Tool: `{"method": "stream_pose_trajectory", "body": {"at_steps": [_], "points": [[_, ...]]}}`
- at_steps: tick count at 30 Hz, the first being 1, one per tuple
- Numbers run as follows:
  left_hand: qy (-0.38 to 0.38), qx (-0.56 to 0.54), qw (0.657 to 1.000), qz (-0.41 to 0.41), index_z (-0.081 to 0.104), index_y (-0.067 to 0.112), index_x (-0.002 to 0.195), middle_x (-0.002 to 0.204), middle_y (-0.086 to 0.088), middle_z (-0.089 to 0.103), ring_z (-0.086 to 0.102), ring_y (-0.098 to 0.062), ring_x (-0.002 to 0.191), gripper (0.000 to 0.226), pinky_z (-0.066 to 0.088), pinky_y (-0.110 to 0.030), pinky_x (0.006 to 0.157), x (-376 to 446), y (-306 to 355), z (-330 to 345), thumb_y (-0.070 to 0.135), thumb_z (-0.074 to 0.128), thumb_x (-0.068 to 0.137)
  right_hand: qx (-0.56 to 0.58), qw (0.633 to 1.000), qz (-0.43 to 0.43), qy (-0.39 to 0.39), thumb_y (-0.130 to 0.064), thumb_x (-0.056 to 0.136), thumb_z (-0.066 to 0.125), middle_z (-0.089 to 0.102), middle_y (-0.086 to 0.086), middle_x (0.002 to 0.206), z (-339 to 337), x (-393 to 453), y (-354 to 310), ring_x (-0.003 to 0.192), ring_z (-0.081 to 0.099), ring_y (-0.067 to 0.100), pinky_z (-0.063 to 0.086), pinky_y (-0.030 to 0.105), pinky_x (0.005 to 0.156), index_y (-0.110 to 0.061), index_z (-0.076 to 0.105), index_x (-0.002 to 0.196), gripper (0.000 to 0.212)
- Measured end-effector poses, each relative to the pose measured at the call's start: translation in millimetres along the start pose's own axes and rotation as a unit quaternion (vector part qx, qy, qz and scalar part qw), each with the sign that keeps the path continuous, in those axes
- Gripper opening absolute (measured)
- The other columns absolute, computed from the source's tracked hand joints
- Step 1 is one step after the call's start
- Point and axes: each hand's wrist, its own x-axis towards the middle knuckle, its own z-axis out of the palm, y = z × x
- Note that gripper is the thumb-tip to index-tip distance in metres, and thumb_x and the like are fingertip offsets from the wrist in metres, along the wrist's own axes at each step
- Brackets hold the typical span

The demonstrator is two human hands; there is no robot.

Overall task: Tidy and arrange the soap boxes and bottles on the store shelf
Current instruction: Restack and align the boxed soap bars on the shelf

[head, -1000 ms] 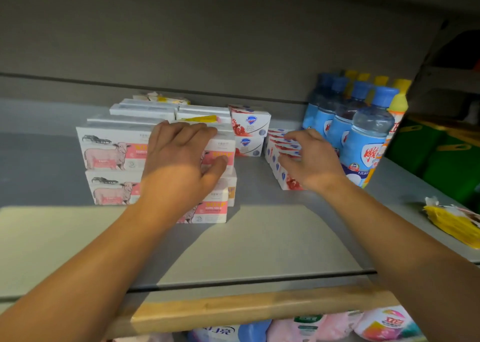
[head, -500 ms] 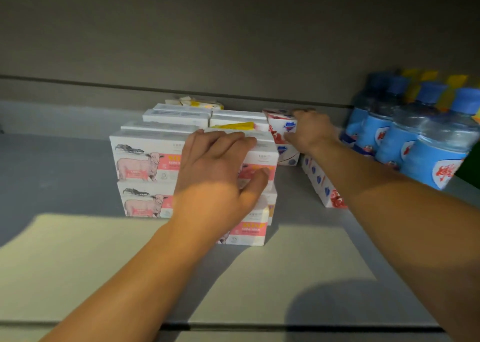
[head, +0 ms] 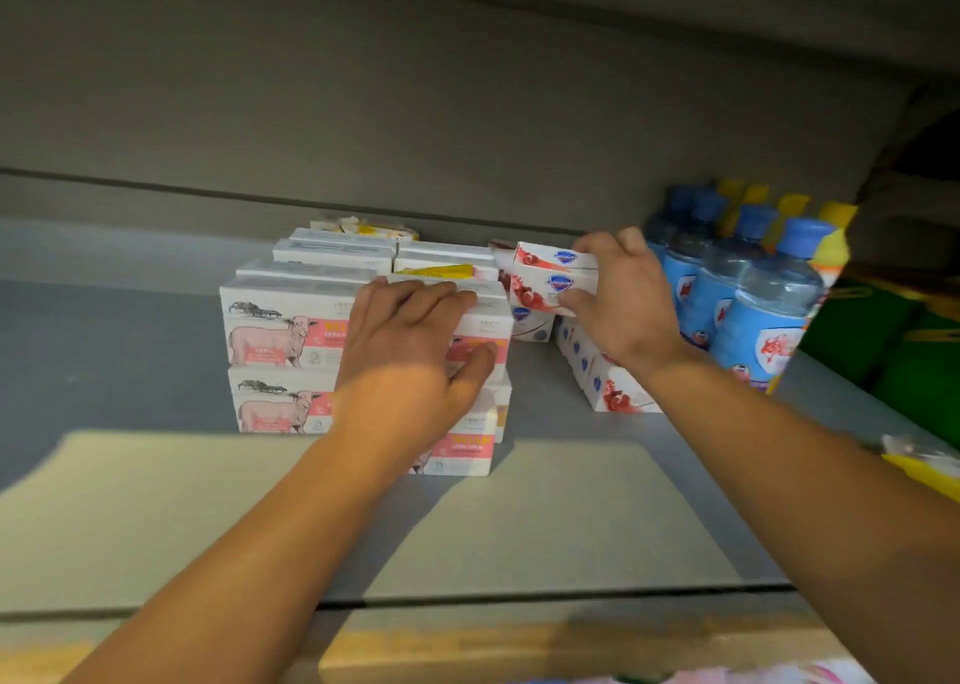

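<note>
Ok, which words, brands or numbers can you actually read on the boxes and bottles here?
None reads clearly.
Sheep boxes: orange and pink print, too blurred to read.
Red-and-white boxes gripped by the right hand: blue shield logo, lettering too small.
Blue-capped bottles: red characters on the label, unreadable.
Yellow tag: no legible text.

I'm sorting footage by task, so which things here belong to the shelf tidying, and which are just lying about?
Part of the job:
- red-and-white soap boxes held in the right hand
- sheep-print soap boxes under the left hand
- row of red-and-white boxes
- blue-capped bottles

Just lying about:
- yellow packet, right edge
- green packs
</note>
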Motion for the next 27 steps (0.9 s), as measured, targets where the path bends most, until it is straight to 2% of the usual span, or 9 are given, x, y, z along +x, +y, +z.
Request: {"method": "stream_pose_trajectory", "body": {"at_steps": [4,9,12,14,16,18,22,24,27], "points": [[-0.026,0.016,0.999,0.008,0.064,0.015,0.124,0.126,-0.003,0.064,0.046,-0.029,0.121,0.056,0.026,-0.047,0.113,0,4,-6,0.049,0.048,0.083,0.033,0.999,0.034,-0.019,-0.03,0.081,0.076,0.045,0.0,0.123,-35,-47,3,0.113,0.052,0.021,0.042,0.031,0.094,-0.026,0.056,0.127,0.051],[-0.101,0.063,0.993,-0.014,0.047,0.024,0.143,0.148,0.001,0.046,0.031,-0.023,0.141,0.06,0.002,-0.04,0.121,7,17,-25,0.055,0.046,0.091,0.093,0.994,0.048,-0.044,-0.022,0.076,0.08,0.048,0.002,0.123,-70,-98,5,0.115,0.051,0.02,0.034,0.02,0.096,-0.02,0.061,0.127,0.054],[-0.025,-0.011,0.999,0.028,0.058,0.021,0.132,0.136,-0.002,0.059,0.049,-0.024,0.129,0.053,0.025,-0.039,0.115,-2,39,-42,0.048,0.053,0.086,0.133,0.989,0.037,-0.055,-0.018,0.075,0.081,0.047,-0.003,0.114,-85,-121,3,0.112,0.051,0.016,0.032,0.014,0.093,-0.018,0.063,0.125,0.053],[-0.055,-0.13,0.99,0.023,0.06,0.025,0.127,0.124,0.001,0.065,0.059,-0.019,0.112,0.049,0.045,-0.035,0.097,-17,57,-46,0.046,0.057,0.083,0.181,0.98,0.039,-0.068,-0.015,0.074,0.082,0.047,-0.009,0.104,-91,-134,1,0.104,0.054,0.009,0.039,0.015,0.091,-0.021,0.066,0.12,0.049],[-0.159,-0.266,0.95,-0.019,0.056,0.031,0.129,0.115,0.005,0.068,0.065,-0.012,0.097,0.049,0.055,-0.034,0.084,-33,71,-44,0.041,0.067,0.083,0.253,0.962,0.049,-0.086,-0.011,0.072,0.084,0.049,-0.012,0.101,-93,-143,0,0.091,0.057,-0.002,0.044,0.006,0.075,-0.03,0.066,0.107,0.043],[-0.226,-0.387,0.891,-0.074,0.055,0.033,0.127,0.107,0.001,0.071,0.069,-0.014,0.082,0.049,0.058,-0.036,0.07,-43,74,-38,0.025,0.075,0.083,0.307,0.944,0.061,-0.109,-0.01,0.074,0.083,0.057,-0.006,0.106,-91,-150,-1,0.089,0.06,-0.005,0.045,0.006,0.074,-0.039,0.063,0.096,0.041],[-0.229,-0.532,0.785,-0.221,0.065,0.024,0.112,0.089,-0.015,0.073,0.069,-0.032,0.065,0.033,0.058,-0.036,0.056,-57,69,-29,0.012,0.074,0.082,0.415,0.892,0.105,-0.142,-0.02,0.076,0.081,0.068,-0.008,0.111,-80,-162,6,0.099,0.067,0.013,0.052,0.022,0.08,-0.042,0.064,0.105,0.04],[-0.226,-0.563,0.741,-0.289,0.068,0.016,0.106,0.085,-0.017,0.073,0.066,-0.029,0.056,0.023,0.055,-0.031,0.05,-65,68,-24,0.016,0.072,0.084,0.484,0.848,0.121,-0.178,-0.026,0.068,0.081,0.067,-0.014,0.116,-69,-171,9,0.104,0.067,0.012,0.054,0.024,0.082,-0.043,0.058,0.12,0.06],[-0.201,-0.578,0.709,-0.351,0.07,0.006,0.096,0.074,-0.017,0.071,0.058,-0.022,0.046,0.019,0.049,-0.025,0.042,-70,66,-20,0.023,0.067,0.089,0.539,0.809,0.133,-0.192,-0.014,0.068,0.08,0.06,-0.01,0.13,-47,-186,14,0.111,0.065,0.016,0.055,0.034,0.091,-0.039,0.052,0.129,0.072]]}}
